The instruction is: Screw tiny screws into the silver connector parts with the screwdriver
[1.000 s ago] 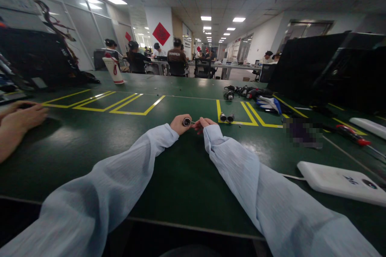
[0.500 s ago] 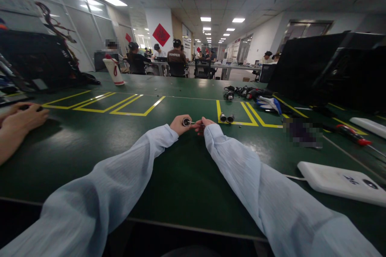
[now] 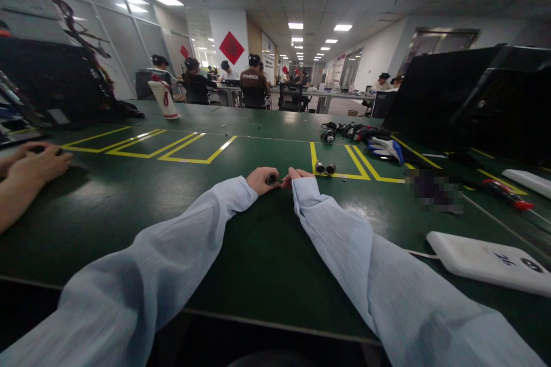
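Bright office behind, people [image 3: 253, 77] seated at far desks, one big red diamond sign [image 3: 231, 47] on the pillar, and up front it's all green table [image 3: 258, 258]! Eyes on the metal cylinder [image 3: 271, 179]: short, round, a silvery rim around a dark hollow mouth turned this way. It sits over the middle of the table, well in from the near edge, with the left hand [image 3: 259, 180] wrapped firmly around it. Close by, the right hand [image 3: 300, 174] has its fingertips pinched together on a thin piece [image 3: 280, 183] at the cylinder's side, too small to make out.

Now the count: one cylinder in hand, two lookalike cylinders [image 3: 319, 168] side by side at the near line of a yellow tape outline [image 3: 359, 177]. Toward the left edge, three more outlines, plus a co-worker's pair of hands [image 3: 41, 166]. One white cup [image 3: 164, 102] near the far edge. Toward the right edge, one red-and-black screwdriver [image 3: 508, 194] and two white slabs [image 3: 482, 261], the nearer one trailing a cable [image 3: 422, 254]. Farther back, blue-and-white glove fabric [image 3: 384, 149] beside a dark jumble [image 3: 344, 130] that defies counting
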`<action>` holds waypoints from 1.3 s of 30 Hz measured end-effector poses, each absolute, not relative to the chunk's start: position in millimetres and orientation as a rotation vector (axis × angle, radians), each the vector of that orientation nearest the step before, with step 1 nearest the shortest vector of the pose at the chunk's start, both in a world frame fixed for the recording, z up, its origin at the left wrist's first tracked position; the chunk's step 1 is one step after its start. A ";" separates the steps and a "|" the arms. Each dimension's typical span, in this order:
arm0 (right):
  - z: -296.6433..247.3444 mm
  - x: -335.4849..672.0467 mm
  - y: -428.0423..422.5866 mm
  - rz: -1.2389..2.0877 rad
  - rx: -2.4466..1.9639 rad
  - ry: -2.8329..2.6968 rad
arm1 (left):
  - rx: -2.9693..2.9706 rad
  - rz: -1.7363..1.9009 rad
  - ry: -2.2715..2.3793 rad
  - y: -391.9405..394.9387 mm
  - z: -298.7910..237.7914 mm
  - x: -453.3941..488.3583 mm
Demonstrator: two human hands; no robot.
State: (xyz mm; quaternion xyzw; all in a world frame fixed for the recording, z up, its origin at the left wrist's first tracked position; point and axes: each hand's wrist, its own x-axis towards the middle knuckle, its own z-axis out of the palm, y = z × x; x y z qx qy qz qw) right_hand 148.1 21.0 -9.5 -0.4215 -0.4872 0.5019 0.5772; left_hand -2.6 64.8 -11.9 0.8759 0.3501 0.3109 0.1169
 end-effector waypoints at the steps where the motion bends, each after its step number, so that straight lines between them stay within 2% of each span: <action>1: -9.4 150.7 23.0 1.268 -0.966 -1.088 | 2.573 0.908 1.009 65.1 -12.0 -2.4; 10: -10.2 149.4 38.1 1.586 -0.961 -0.908 | 2.495 1.018 1.002 64.5 -11.5 -2.8; 20: -6.4 156.1 24.1 1.440 -0.910 -0.954 | 2.595 0.953 1.074 63.8 -11.9 -3.2; 31: -10.2 146.0 44.2 1.619 -1.030 -0.856 | 2.475 1.062 1.004 64.8 -11.5 -2.9; 39: -10.0 151.5 34.8 1.558 -0.934 -0.884 | 2.443 1.101 1.036 65.4 -11.2 -4.1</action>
